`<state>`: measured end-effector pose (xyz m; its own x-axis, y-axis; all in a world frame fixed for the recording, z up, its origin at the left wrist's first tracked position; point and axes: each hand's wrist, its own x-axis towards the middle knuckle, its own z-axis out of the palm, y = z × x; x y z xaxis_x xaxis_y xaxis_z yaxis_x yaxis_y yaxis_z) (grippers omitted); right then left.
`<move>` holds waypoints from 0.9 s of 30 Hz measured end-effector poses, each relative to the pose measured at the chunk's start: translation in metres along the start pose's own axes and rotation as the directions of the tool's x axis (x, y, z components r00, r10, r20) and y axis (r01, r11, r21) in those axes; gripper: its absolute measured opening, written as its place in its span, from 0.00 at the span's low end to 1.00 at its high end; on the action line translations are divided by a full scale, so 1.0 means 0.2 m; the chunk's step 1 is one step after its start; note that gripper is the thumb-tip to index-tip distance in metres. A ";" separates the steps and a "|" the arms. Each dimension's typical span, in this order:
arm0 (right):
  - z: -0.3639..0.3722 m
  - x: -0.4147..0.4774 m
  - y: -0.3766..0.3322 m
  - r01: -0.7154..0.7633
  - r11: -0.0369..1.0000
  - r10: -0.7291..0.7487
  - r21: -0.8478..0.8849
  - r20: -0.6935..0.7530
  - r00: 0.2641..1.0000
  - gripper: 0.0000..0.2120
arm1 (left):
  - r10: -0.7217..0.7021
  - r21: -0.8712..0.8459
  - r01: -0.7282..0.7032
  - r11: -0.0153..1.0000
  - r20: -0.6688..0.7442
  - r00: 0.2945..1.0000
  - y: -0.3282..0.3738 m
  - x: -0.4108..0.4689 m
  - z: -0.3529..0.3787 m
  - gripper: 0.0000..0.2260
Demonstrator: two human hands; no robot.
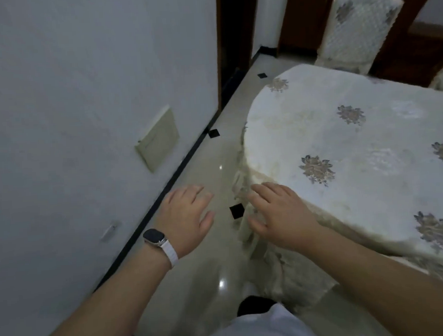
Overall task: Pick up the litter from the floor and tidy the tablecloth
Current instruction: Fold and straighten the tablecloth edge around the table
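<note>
Two bare arms reach forward over a glossy pale floor (214, 250) set with small black diamond tiles (236, 210). The left hand (185, 216), with a watch (154, 237) on its wrist, hovers flat above the floor, fingers loosely spread and empty. The right hand (276, 211), also spread and empty, is at the hanging edge of the tablecloth (355, 148), white with grey flowers, which covers the table (250, 145) on the right. A white wall (82, 85) with a beige plate (157, 139) runs along the left. A fabric-covered chair (356, 27) stands beyond the table.
</note>
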<state>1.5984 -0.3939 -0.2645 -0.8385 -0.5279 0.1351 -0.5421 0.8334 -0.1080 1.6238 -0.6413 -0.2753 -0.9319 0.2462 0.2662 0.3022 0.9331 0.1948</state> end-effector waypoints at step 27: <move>0.21 2.04 0.10 0.043 0.999 -0.043 0.014 -0.015 0.999 0.25 | -0.147 0.014 0.147 0.989 0.009 0.989 -1.41 1.31 0.00 0.21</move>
<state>1.2431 -0.5993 -0.2527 -0.8134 -0.5608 0.1546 -0.5786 0.8074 -0.1156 1.2943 -0.8402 -0.2612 -0.9681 0.1087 0.2258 0.1591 0.9628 0.2182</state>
